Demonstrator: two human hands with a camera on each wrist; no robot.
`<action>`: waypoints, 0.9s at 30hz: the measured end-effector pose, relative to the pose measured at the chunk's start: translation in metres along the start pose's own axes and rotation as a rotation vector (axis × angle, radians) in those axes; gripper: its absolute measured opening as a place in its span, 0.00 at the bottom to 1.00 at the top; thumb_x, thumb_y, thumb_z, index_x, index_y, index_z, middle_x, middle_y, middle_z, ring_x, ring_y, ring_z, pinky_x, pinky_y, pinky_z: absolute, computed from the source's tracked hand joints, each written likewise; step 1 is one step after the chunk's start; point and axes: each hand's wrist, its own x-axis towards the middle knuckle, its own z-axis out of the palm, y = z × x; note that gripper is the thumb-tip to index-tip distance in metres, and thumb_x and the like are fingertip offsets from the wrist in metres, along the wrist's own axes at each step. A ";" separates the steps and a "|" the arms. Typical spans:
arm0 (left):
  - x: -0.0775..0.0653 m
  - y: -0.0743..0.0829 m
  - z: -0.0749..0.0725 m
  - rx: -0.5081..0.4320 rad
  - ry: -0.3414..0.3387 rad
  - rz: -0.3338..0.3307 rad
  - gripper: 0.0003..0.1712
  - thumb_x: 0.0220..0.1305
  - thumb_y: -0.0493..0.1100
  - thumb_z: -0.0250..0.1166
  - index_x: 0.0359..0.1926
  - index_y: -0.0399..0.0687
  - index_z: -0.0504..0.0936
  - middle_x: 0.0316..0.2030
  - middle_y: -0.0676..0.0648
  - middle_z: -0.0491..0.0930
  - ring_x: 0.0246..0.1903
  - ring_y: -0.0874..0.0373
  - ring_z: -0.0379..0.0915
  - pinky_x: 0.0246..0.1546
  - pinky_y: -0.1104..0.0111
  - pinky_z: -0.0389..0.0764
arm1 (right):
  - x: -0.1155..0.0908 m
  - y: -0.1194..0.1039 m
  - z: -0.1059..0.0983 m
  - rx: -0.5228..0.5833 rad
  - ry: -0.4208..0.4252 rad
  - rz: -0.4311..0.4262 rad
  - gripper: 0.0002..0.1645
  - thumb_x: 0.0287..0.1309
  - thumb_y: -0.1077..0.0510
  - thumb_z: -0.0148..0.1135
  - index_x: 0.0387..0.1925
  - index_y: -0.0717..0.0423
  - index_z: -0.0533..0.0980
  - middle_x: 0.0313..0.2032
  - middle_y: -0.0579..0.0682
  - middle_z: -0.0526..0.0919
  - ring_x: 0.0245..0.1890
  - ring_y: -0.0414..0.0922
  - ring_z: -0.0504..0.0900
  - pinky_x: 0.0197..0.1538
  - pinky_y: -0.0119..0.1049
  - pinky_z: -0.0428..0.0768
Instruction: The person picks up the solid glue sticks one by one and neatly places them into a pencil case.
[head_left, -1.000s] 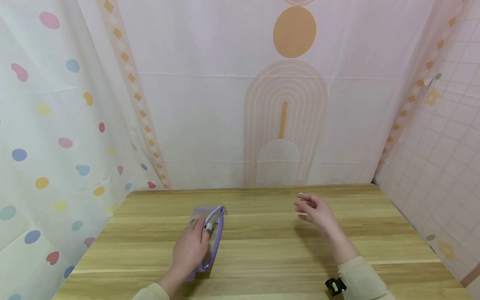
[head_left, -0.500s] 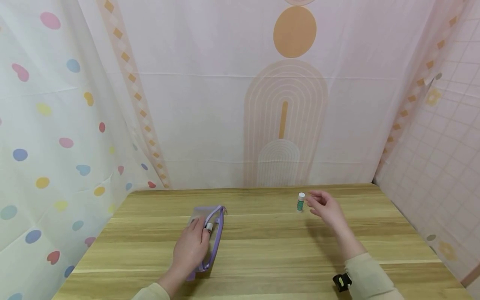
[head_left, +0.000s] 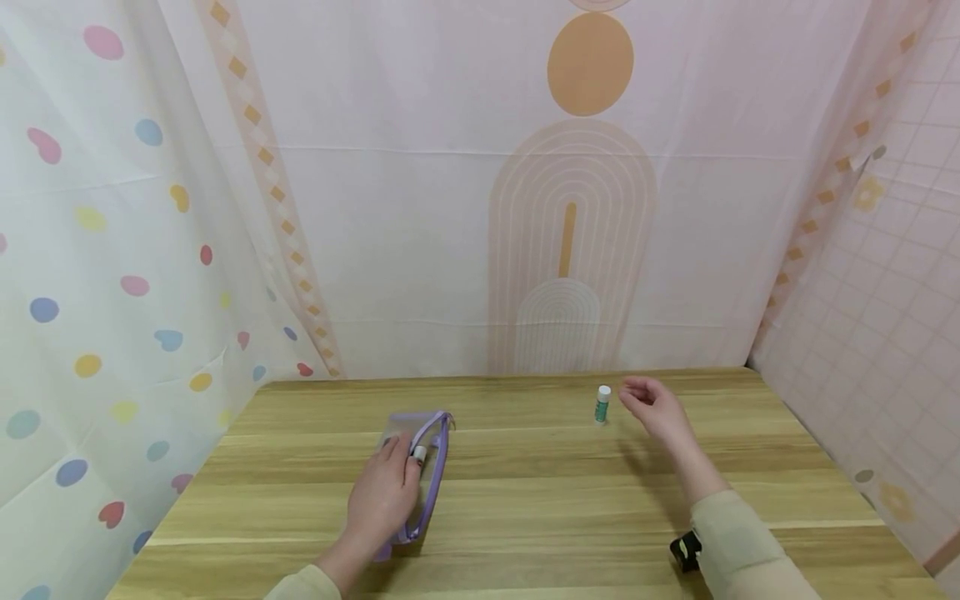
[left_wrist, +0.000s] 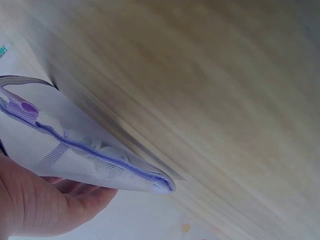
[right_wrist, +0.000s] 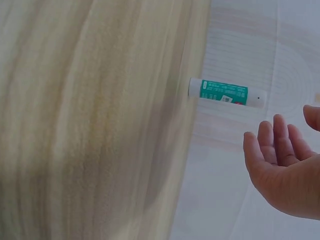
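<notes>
A purple-trimmed mesh zip pouch (head_left: 429, 492) lies on the left part of the table, its zip side toward the right. My left hand (head_left: 382, 496) grips it from above, the thumb along its side and the fingers curled behind it in the left wrist view. Beside that thumb shows a small white-ended thing (head_left: 419, 454); its kind is hidden. A glue stick (head_left: 602, 405) with a green label and white ends stands upright farther back, right of centre. Just right of it, my right hand (right_wrist: 285, 175) holds nothing, its fingers relaxed and apart from the stick.
The wood-grain table (head_left: 517, 500) ends at a pale patterned curtain (head_left: 412, 250) behind. Dotted cloth (head_left: 150, 400) hangs at the left and a checked cloth (head_left: 885, 333) at the right. A black strap device (head_left: 686, 551) sits at the right sleeve.
The right hand, earlier around the glue stick, has let go of it and drawn away to the right, leaving it standing. The left hand and pouch have stayed put.
</notes>
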 end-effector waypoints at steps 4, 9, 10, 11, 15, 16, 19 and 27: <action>0.000 0.000 -0.001 0.001 0.002 0.001 0.26 0.73 0.40 0.49 0.66 0.32 0.71 0.62 0.27 0.71 0.59 0.29 0.69 0.57 0.40 0.72 | 0.006 0.003 0.002 0.021 -0.014 0.013 0.24 0.68 0.63 0.58 0.60 0.74 0.70 0.52 0.67 0.79 0.53 0.56 0.77 0.45 0.25 0.76; -0.001 0.001 -0.001 0.000 0.007 0.001 0.26 0.72 0.40 0.49 0.66 0.32 0.71 0.62 0.27 0.71 0.59 0.30 0.69 0.58 0.41 0.71 | 0.011 0.006 0.003 0.044 -0.053 0.051 0.26 0.69 0.62 0.57 0.62 0.74 0.68 0.55 0.68 0.77 0.54 0.56 0.76 0.47 0.34 0.78; -0.001 0.001 -0.001 0.000 0.007 0.000 0.26 0.72 0.41 0.49 0.66 0.32 0.71 0.62 0.27 0.71 0.59 0.30 0.69 0.58 0.41 0.71 | 0.012 0.007 0.004 0.044 -0.063 0.053 0.26 0.69 0.62 0.57 0.63 0.73 0.67 0.56 0.68 0.77 0.55 0.56 0.76 0.49 0.36 0.78; -0.001 0.001 -0.001 -0.001 0.007 -0.001 0.26 0.73 0.41 0.49 0.66 0.32 0.71 0.62 0.28 0.71 0.59 0.30 0.69 0.59 0.41 0.71 | 0.013 0.008 0.004 0.043 -0.072 0.051 0.27 0.69 0.61 0.58 0.63 0.73 0.67 0.57 0.68 0.76 0.55 0.57 0.76 0.50 0.38 0.79; -0.001 0.001 0.000 -0.006 0.008 -0.004 0.26 0.73 0.41 0.48 0.67 0.33 0.70 0.62 0.28 0.70 0.60 0.30 0.68 0.60 0.41 0.70 | 0.017 0.012 0.005 0.041 -0.105 0.037 0.28 0.69 0.61 0.58 0.64 0.74 0.66 0.58 0.69 0.75 0.57 0.59 0.75 0.53 0.44 0.79; -0.001 0.000 0.000 -0.008 0.007 -0.004 0.26 0.73 0.41 0.47 0.67 0.33 0.70 0.62 0.28 0.70 0.60 0.30 0.68 0.60 0.41 0.69 | 0.017 0.013 0.006 0.037 -0.112 0.034 0.28 0.69 0.61 0.57 0.64 0.74 0.66 0.58 0.69 0.75 0.57 0.59 0.75 0.54 0.45 0.79; -0.001 0.000 0.000 -0.013 0.008 -0.001 0.26 0.73 0.41 0.47 0.67 0.33 0.70 0.62 0.28 0.71 0.60 0.30 0.68 0.60 0.42 0.69 | 0.021 0.015 0.007 0.018 -0.125 0.029 0.28 0.69 0.61 0.57 0.64 0.73 0.67 0.58 0.69 0.75 0.57 0.60 0.75 0.54 0.46 0.79; -0.001 0.000 0.001 -0.016 0.007 0.001 0.26 0.73 0.41 0.48 0.67 0.33 0.70 0.62 0.28 0.70 0.61 0.30 0.67 0.61 0.42 0.68 | 0.026 0.020 0.013 0.036 -0.157 0.031 0.28 0.69 0.62 0.57 0.63 0.75 0.66 0.56 0.71 0.75 0.57 0.61 0.74 0.53 0.47 0.79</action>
